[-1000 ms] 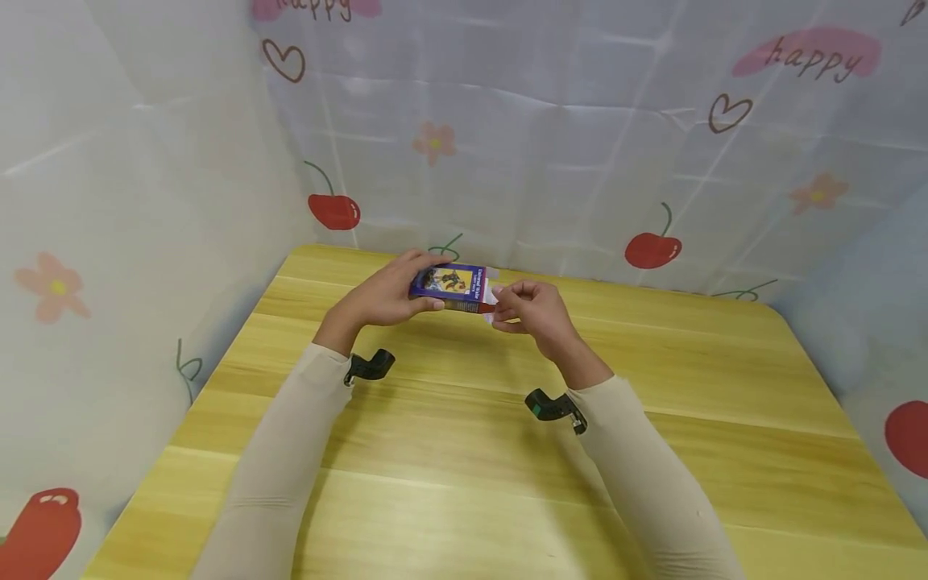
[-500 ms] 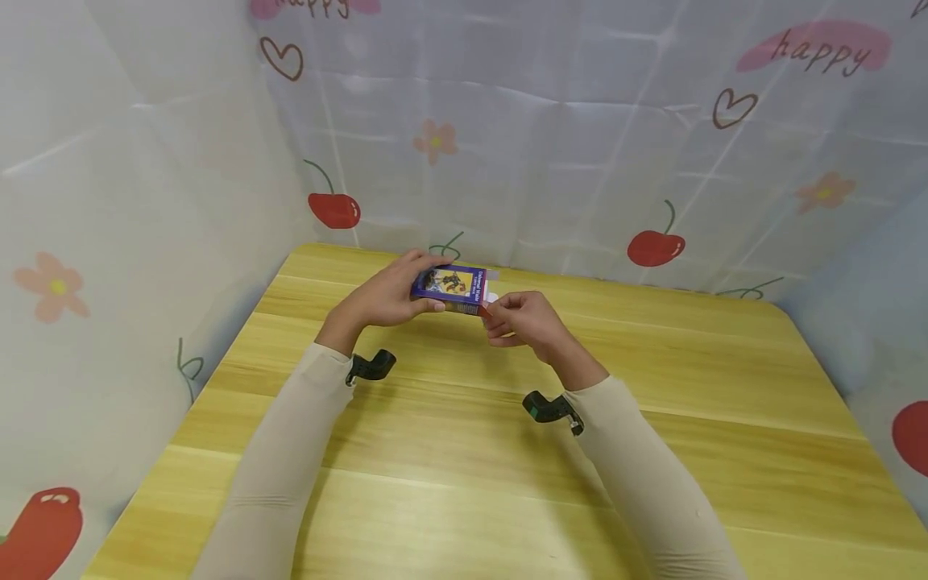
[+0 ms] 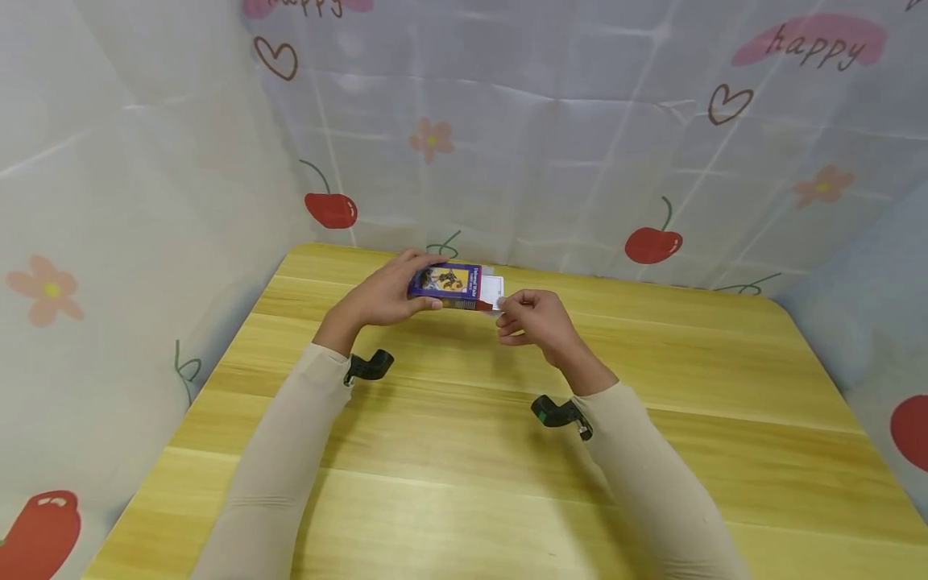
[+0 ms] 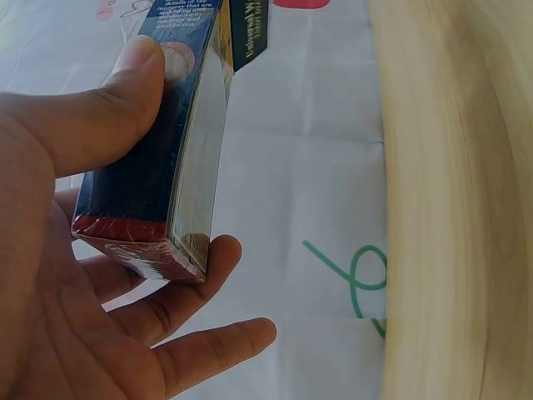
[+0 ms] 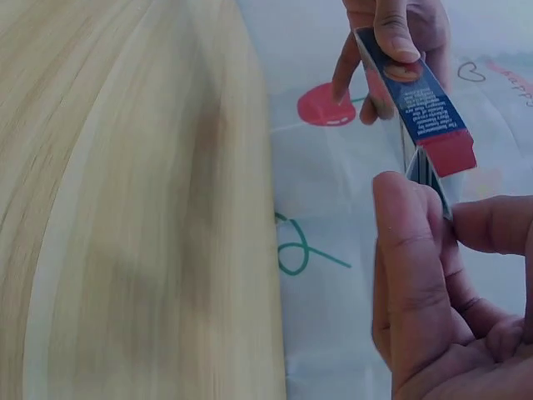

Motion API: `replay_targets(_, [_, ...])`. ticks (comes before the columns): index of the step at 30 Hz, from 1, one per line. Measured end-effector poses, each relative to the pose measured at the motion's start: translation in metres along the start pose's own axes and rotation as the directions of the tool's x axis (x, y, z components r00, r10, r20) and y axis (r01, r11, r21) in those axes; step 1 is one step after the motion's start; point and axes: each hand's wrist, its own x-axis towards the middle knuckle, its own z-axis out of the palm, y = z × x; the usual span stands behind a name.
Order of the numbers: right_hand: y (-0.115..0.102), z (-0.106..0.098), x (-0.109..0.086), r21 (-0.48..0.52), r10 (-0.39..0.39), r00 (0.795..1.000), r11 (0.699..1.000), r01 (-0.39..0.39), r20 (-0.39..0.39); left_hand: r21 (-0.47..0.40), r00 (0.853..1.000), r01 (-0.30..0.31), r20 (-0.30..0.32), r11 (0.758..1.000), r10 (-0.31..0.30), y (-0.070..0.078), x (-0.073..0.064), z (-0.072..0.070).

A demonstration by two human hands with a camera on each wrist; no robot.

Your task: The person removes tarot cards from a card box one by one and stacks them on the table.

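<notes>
Head view: left hand [image 3: 383, 293] grips blue box [image 3: 451, 281] over far side of table [image 3: 449, 403], fingers round left end, probably to steady it and keep right end free. Right hand [image 3: 540, 324] pinches white piece [image 3: 492, 290] poking out there, seemingly the handiest bit to grab.

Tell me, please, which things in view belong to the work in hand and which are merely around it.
In use:
blue box, gripped by the left hand
white card-like piece at its open end, pinched by the right hand

Just around:
wooden table
printed wall sheet
black devices at the wrists
</notes>
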Motion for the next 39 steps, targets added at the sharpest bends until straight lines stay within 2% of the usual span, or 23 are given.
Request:
replay_targets(5, [0.004, -0.007, -0.002, 0.072, -0.01, 1.0, 0.997, 0.012, -0.027, 0.004, 1.0, 0.008, -0.012, 1.0, -0.008, 0.001, 0.0, 0.0])
replay_targets(11, [0.008, -0.003, -0.001, 0.203, 0.014, 0.999, 0.979, -0.006, -0.037, 0.005, 0.999, 0.026, -0.043, 1.0, -0.025, -0.002, 0.002, 0.004])
replay_targets(18, [0.01, 0.004, 0.001, 0.272, -0.019, 0.99, 0.96, 0.057, -0.139, -0.001, 0.998, 0.032, -0.045, 0.999, -0.032, -0.002, 0.003, 0.006])
replay_targets(30, [0.017, -0.002, 0.002, 0.298, -0.067, 0.951, 0.941, 0.161, -0.303, -0.004, 1.0, 0.011, -0.028, 1.0, -0.011, -0.002, 0.002, 0.005])
replay_targets(39, [0.021, -0.012, 0.003, 0.28, -0.085, 0.903, 0.935, 0.219, -0.421, 0.009, 1.0, 0.021, -0.006, 1.0, -0.021, -0.001, 0.003, 0.006])
